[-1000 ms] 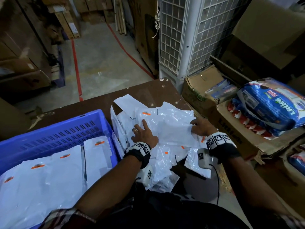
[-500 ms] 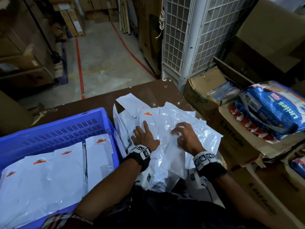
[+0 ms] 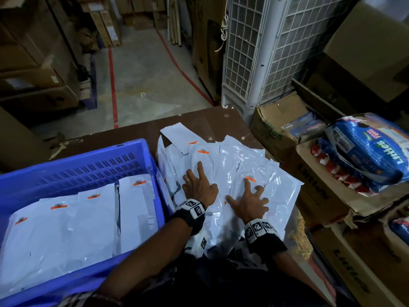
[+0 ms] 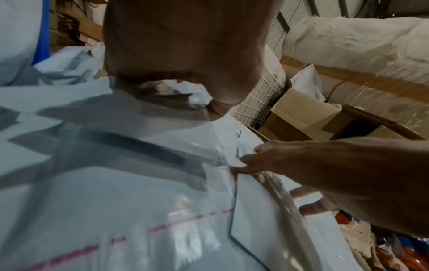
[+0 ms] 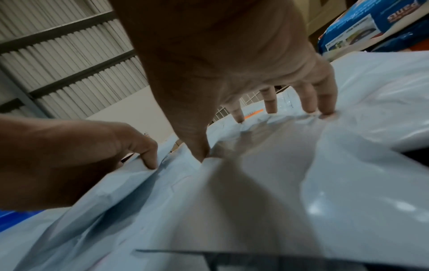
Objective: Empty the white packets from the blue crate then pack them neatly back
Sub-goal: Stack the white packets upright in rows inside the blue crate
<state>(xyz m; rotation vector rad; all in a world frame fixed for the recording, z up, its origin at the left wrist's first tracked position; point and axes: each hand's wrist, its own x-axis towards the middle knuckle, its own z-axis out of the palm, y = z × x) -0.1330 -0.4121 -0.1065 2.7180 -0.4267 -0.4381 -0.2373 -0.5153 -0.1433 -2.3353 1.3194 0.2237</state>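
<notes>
A loose pile of white packets (image 3: 234, 160) with orange labels lies on the brown table (image 3: 132, 138), right of the blue crate (image 3: 73, 165). Several white packets (image 3: 59, 227) lie flat inside the crate. My left hand (image 3: 197, 182) rests on the pile with its fingers spread and straight. My right hand (image 3: 251, 196) presses down beside it on a glossy packet (image 3: 281, 196), fingers splayed. In the right wrist view the right hand's fingertips (image 5: 311, 108) push into the plastic, and the left hand (image 5: 139, 146) touches the pile at the left. Neither hand grips anything.
Open cardboard boxes (image 3: 278, 127) and a blue nappy pack (image 3: 371, 151) crowd the table's right side. A white grille-fronted cooler (image 3: 265, 52) stands behind the table. Beyond the far edge is a concrete floor with red lines (image 3: 112, 85) and stacked cartons.
My right hand came in from the pile's right edge, drawing a packet toward the middle, and now lies flat with fingers spread. The left hand has stayed in place on the pile.
</notes>
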